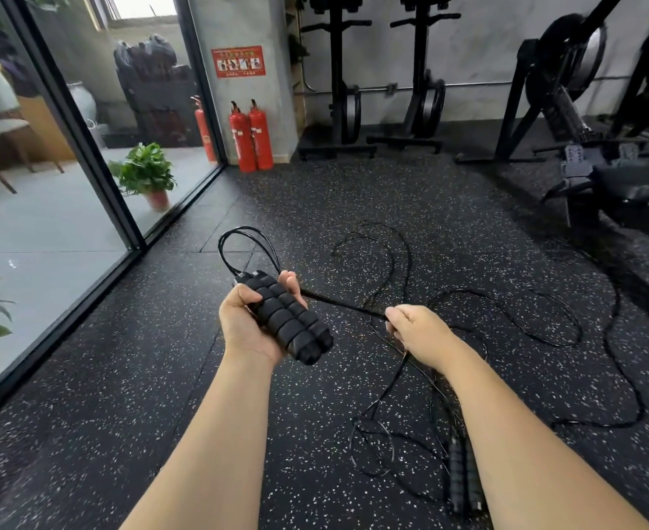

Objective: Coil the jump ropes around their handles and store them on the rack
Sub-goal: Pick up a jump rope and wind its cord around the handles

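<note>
My left hand (247, 324) grips a pair of black ribbed foam handles (290, 319) held side by side, tilted down to the right. A loop of thin black rope (239, 242) arches above the handles. From the handles a taut stretch of rope (344, 306) runs right to my right hand (416, 332), which grips it in a fist. More black rope (506, 311) lies in loose tangled loops on the floor. A second pair of black handles (462, 476) lies on the floor under my right forearm. No storage rack is plainly in view.
The floor is black speckled rubber (143, 376). A glass wall (67, 154) runs along the left with potted plants (147, 174). Red fire extinguishers (252, 137) stand at the back corner. Rowing machines (567, 89) and stands (344, 82) fill the back and right.
</note>
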A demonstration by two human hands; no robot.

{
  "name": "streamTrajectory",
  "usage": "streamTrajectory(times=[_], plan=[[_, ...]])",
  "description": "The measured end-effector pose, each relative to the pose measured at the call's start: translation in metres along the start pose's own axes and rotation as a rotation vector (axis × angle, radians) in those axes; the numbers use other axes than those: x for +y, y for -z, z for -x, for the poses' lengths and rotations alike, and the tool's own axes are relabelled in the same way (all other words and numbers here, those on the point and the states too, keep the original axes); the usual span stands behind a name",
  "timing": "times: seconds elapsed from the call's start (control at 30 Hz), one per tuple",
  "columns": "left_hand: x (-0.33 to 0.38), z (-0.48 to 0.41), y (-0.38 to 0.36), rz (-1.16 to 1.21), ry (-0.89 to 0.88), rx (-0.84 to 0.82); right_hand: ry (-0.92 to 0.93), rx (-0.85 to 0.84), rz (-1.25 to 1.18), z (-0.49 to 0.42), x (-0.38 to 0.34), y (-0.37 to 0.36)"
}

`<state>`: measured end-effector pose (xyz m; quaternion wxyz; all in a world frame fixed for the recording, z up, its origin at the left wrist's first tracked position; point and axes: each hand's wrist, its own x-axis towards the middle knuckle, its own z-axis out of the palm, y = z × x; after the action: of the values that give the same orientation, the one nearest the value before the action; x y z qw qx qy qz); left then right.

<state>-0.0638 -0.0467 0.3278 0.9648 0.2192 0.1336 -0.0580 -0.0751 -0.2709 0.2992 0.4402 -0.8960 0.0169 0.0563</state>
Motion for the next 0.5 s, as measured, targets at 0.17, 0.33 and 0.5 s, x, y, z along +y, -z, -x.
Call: streamTrajectory(times=[0.17, 0.33, 0.5], plan=[[0.002, 0.005, 0.002, -0.271, 0.082, 0.009, 0.047, 0.223, -0.02, -0.006, -0.007, 0.007], [-0.014, 0.014, -0.01, -0.557, 0.278, -0.08, 0.073, 0.343, -0.019, -0.007, -0.024, 0.011], [-0.041, 0.025, -0.032, -0.504, 0.241, -0.235, 0.174, 0.079, 0.121, -0.007, -0.042, -0.017]])
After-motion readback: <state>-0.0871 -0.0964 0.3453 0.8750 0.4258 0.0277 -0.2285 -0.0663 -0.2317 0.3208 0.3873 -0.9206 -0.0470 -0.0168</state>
